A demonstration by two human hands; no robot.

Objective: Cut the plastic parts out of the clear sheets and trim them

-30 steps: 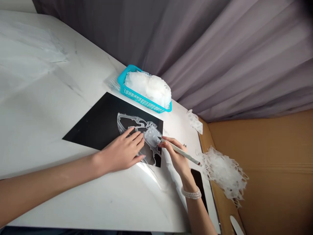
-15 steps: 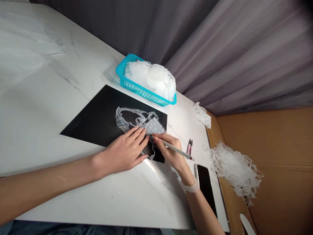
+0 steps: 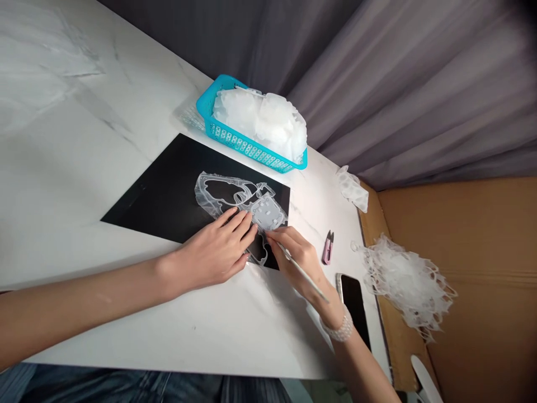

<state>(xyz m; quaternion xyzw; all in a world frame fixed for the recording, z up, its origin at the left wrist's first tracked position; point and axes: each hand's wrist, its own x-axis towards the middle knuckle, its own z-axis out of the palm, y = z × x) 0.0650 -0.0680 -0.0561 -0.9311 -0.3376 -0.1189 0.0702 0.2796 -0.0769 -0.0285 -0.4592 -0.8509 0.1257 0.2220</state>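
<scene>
A translucent plastic sheet [image 3: 205, 196] with large cut-out openings lies on a black mat [image 3: 155, 190]. My left hand [image 3: 216, 249] rests flat on its near part, fingers stretched out, hiding some of it. In my right hand [image 3: 300, 260] is a slim, pale, pen-like tool [image 3: 308, 278], pinched between thumb and fingers and slanting back over the hand. Its tip is hidden by the fingers, close to the sheet's edge. Just beyond the right fingers sits a frosted section with small holes [image 3: 267, 211], still lying within the sheet.
A blue basket [image 3: 247, 146] heaped with white translucent pieces stands behind the mat. To the right are pink thread snips [image 3: 328, 249], a phone [image 3: 354, 305] and a pile of plastic offcuts [image 3: 409, 282] at the cardboard [image 3: 474, 252]. Clear sheets [image 3: 42, 67] lie far left.
My right hand has shifted slightly right and turned, so the tool now slants more steeply back over it. My left hand stays flat on the sheet. The camera view has shifted a little.
</scene>
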